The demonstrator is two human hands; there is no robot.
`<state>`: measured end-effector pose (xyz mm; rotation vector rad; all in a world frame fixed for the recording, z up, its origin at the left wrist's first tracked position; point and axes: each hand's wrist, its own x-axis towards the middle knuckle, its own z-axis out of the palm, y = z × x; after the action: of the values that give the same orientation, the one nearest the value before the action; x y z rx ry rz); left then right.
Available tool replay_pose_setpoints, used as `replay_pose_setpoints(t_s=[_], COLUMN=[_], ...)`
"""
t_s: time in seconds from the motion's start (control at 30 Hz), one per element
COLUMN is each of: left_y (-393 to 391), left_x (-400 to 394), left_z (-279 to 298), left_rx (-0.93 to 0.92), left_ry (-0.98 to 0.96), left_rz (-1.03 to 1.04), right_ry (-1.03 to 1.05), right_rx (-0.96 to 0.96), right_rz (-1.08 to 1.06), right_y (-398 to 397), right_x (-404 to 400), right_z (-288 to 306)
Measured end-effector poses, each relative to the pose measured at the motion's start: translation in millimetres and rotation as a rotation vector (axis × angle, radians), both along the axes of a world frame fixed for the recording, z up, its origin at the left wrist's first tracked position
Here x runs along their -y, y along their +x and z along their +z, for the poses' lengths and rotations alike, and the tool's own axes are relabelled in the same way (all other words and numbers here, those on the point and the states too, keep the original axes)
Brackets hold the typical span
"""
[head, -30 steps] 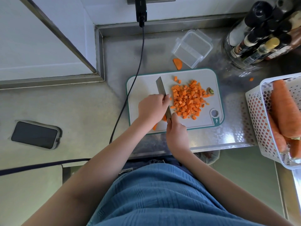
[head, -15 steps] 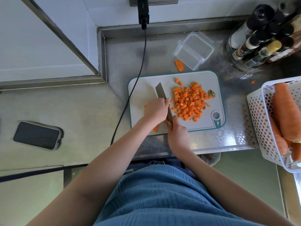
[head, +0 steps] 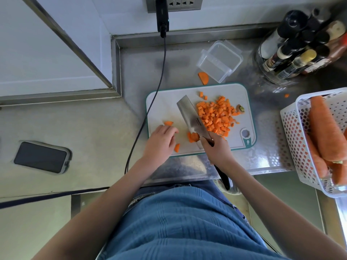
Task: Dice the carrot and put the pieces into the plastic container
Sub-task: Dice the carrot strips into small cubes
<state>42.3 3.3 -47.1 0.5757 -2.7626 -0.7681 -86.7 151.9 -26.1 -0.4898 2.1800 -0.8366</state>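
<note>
Carrot dice (head: pixel 216 115) heaped orange on cutting board (head: pixel 163 102) — small, even cubes.

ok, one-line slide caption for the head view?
Right hand grips steel cleaver beside diced orange carrot on white cutting board; clear plastic container empty.

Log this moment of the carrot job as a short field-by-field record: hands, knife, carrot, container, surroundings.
left hand: left hand lies on the cutting board with relaxed fingers, beside a carrot slice, holding nothing
right hand: right hand grips the knife
knife: blade lies between the uncut slices and the diced pile
container: plastic container sits behind the board with no carrot inside
stray piece: half slice on the counter by the container
surroundings: white basket of whole carrots at right; phone at left
</note>
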Motion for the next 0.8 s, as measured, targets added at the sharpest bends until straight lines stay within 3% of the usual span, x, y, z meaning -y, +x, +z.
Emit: replay_pose_setpoints(t_s=[0.1,0.2,0.43,0.53,0.67,0.8], left_y=[-4.1,-10.4,2.1,3.3,-12.1,-32.4], left_x=[-6.6,-12.3,-1.2,5.5,17.6,19.7], left_z=[-3.2,-9.9,-23.5,-19.4,-14.6,-13.7], left_rx=[0.010,0.059,0.196,0.133,0.208,0.262], left_ry=[-0.155,-0.184,-0.125,-0.060,0.049,0.035], left_rz=[-0.269,-0.455,-0.478,-0.367,-0.273,-0.433], right_ry=[-0.001,-0.007,-0.027,-0.050,-0.075,-0.061], right_rx=[-0.004,0.051,0.144,0.179,0.201,0.212], right_rz=[-0.034,-0.064,-0.144,-0.218,-0.303,-0.319], right_y=[-3.1,-4.6,-12.1,-18.8,-28.1,-30.3], right_x=[1.0,4.9,3.0,-3.2,-14.9,-22.3], right_z=[1.5,3.8,8.1,9.0,11.9,13.5])
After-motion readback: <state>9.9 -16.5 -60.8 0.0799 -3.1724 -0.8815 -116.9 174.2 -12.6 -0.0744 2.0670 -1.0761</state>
